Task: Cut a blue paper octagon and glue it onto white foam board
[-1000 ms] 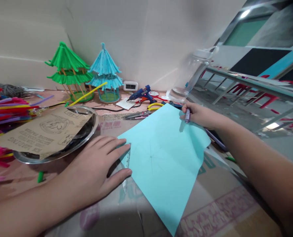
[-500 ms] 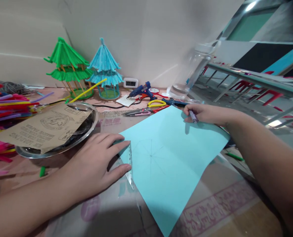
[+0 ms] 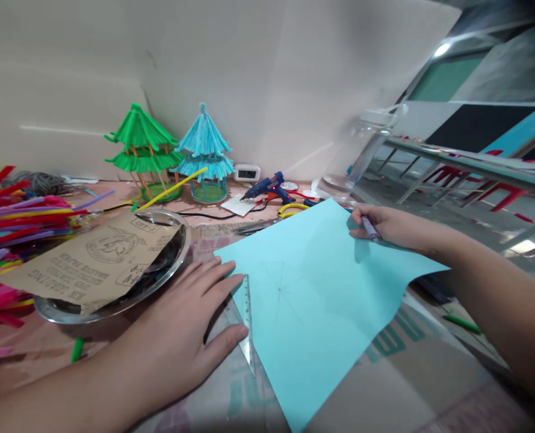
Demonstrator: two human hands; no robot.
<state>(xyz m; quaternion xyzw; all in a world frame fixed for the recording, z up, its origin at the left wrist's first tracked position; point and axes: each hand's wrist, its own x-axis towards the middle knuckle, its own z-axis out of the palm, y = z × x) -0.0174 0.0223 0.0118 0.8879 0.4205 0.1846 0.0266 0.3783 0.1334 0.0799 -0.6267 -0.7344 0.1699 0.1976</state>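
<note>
On the table (image 3: pixel 429 385) a light blue paper sheet (image 3: pixel 321 300) lies flat with faint pencil lines on it. Left hand (image 3: pixel 181 325) is spread open, pressing a clear ruler (image 3: pixel 248 325) at the sheet's left edge. Right hand (image 3: pixel 391 225) is closed round a purple pen (image 3: pixel 370 229), resting on the far corner. Steel tray (image 3: pixel 177 264) with sandpaper (image 3: pixel 95 264) sits just left.

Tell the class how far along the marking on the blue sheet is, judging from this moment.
Done: thin pencil lines radiating from one centre already show on the light blue paper. In hand: the left hand lies flat with its fingers on a clear ruler at the sheet's left edge; the right hand pinches a purple pen over the far corner. Left: the sheet is uncut, and the scissors lie untouched behind it.
</note>
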